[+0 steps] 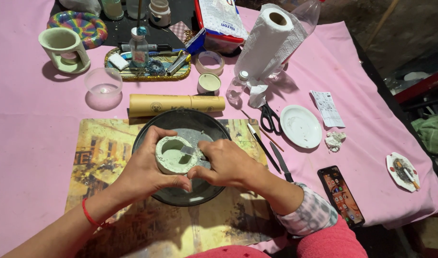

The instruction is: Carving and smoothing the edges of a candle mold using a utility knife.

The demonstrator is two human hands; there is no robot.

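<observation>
**Both hands on the green ring**

The left hand [145,174] cups a pale green ring [175,155], fingers curled round its near and far sides, holding it over a dark plate [200,191]. The right hand [226,165] comes in from the ring's right, fingertips pinched on a small grey scrap [187,150] laid against the ring's inner edge. Scissors [270,118] and a white saucer [301,126] lie on the bench beyond the right hand, well apart.

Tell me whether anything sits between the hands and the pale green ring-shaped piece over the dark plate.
Nothing visible does. The left hand already cups the pale green ring-shaped piece, and the right hand presses a small grey scrap against its inner rim, over the dark plate.
</observation>
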